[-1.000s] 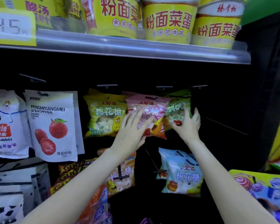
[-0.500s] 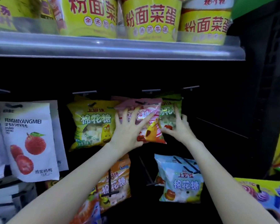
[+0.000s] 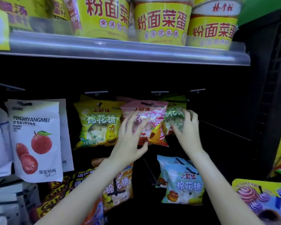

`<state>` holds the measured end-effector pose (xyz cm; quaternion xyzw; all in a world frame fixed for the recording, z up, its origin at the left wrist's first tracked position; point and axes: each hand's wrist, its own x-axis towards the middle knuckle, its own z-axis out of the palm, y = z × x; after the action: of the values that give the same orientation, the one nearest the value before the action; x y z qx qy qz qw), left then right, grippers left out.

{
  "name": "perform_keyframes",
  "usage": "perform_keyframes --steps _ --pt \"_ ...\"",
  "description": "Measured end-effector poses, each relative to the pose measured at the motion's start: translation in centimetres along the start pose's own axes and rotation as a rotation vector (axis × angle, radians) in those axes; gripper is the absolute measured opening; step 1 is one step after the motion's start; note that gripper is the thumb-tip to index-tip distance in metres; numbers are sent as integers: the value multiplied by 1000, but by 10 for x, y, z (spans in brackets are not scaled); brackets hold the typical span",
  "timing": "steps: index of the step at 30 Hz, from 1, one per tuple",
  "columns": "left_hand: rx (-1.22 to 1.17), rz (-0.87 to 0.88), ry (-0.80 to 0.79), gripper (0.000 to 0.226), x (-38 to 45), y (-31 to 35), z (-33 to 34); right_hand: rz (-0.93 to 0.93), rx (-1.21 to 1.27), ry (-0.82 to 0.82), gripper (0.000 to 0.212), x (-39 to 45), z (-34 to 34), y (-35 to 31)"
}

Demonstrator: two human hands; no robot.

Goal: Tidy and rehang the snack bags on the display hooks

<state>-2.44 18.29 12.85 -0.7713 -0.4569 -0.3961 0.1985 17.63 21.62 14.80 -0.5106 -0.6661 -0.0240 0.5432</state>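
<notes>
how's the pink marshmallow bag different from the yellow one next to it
The pink bag hangs tilted, its lower edge slanting; the yellow bag hangs straighter. The pink bag overlaps the yellow bag's right edge and sits in front. The left hand touches the pink bag with spread fingers; no hand is on the yellow bag. Both show a yellow cartoon character and the same lettering, on the same hook row.

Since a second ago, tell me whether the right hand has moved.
Yes. The right hand shifted left onto the green bag, judged against the hook above.

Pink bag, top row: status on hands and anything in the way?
Left hand open, fingers spread on pink bag. Right hand gripping green bag. Pink bag on its hook, overlapping the green one.
</notes>
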Motion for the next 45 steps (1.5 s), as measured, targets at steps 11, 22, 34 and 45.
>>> perform_keyframes --steps 11,22,34,45 --pt "-567 -472 4 99 13 -10 -16 79 434 -258 96 -21 31 -42" --pt "-371 -398 10 98 1 -16 -16 73 425 -463 94 -7 23 -36" --pt "-354 -370 29 75 -43 -23 -35 1 238 83 60 -56 32 -60" --pt "-8 -411 484 44 -121 -76 -116 -206 518 -449 40 -96 103 -157"
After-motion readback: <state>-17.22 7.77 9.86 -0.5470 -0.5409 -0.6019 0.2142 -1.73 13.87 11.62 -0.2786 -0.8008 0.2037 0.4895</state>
